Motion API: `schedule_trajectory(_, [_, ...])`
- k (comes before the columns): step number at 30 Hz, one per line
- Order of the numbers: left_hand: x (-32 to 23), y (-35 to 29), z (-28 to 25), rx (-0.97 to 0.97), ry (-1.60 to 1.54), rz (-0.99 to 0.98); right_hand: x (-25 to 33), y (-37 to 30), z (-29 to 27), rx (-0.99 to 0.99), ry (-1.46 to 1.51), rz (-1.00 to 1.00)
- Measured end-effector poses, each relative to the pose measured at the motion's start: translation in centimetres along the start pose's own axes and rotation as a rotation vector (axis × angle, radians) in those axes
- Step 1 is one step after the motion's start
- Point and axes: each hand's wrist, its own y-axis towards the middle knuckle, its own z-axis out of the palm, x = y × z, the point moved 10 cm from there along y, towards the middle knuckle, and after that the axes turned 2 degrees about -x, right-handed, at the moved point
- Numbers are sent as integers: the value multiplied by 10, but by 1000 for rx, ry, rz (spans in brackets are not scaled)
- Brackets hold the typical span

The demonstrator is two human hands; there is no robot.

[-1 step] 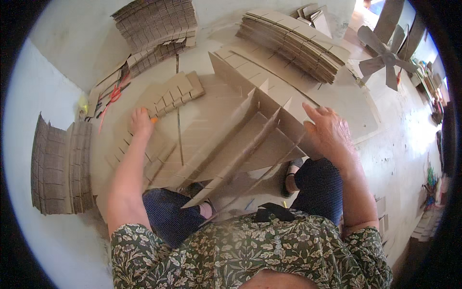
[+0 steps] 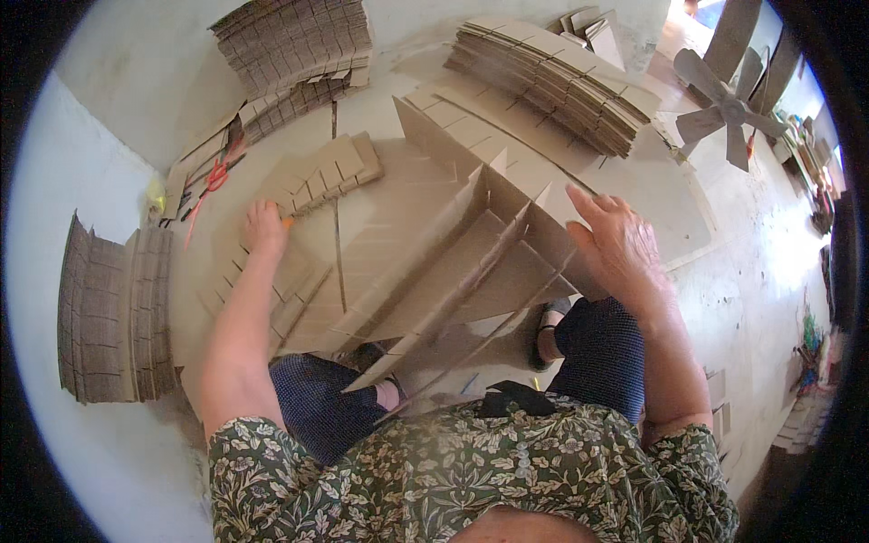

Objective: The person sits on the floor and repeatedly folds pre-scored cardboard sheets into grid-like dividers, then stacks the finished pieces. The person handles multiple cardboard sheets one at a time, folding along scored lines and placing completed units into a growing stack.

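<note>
My left hand (image 2: pixel 265 228) has its fingers curled down over a pile of slotted cardboard strips (image 2: pixel 335 176); whatever is under the fingertips is hidden. Something small and orange (image 2: pixel 288 222) shows at those fingertips. My right hand (image 2: pixel 623 242) is open, thumb apart from the fingers, beside the right end of a long upright cardboard strip (image 2: pixel 539 222). Whether the palm touches it I cannot tell. Thinner cardboard dividers (image 2: pixel 434 308) cross that strip through its slots and stretch toward my knees.
Stacks of slotted cardboard stand at the far left (image 2: pixel 294 45), at the left wall (image 2: pixel 113 317) and at the back right (image 2: pixel 552 86). Red-handled scissors (image 2: pixel 215 176) lie left of the strips. A fan (image 2: pixel 730 109) stands at the right rear.
My right hand's fingers have shifted very slightly to the left and up. The cardboard pieces stay in place.
</note>
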Motion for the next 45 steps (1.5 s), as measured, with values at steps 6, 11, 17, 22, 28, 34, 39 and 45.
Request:
schedule_trajectory(6, [-47, 0, -38, -181, -130, 85, 22, 48, 51, 26, -42, -66])
schedule_trajectory(11, [-66, 2, -47, -157, -85, 200, 27, 73, 76, 98, -15, -36])
schedule_trajectory(17, [-59, 21, -42, -162, -273, 256, 23, 91, 95, 172, 99, -63])
schedule_trajectory(22, [-56, 23, -56, -260, -286, 257, 26, 96, 98, 141, 152, -118])
schedule_trajectory(28, [-53, 36, -56, -221, -461, 283, 23, 85, 99, 200, 103, -118])
schedule_trajectory(34, [-89, 43, -81, -107, -646, 367, 38, 52, 59, 53, 291, -279])
schedule_trajectory(39, [-156, 7, -89, 180, -872, 228, 33, 33, 40, -16, 305, -300])
schedule_trajectory(45, [-212, -37, -71, 429, -955, 282, 25, 24, 34, -130, 359, -348])
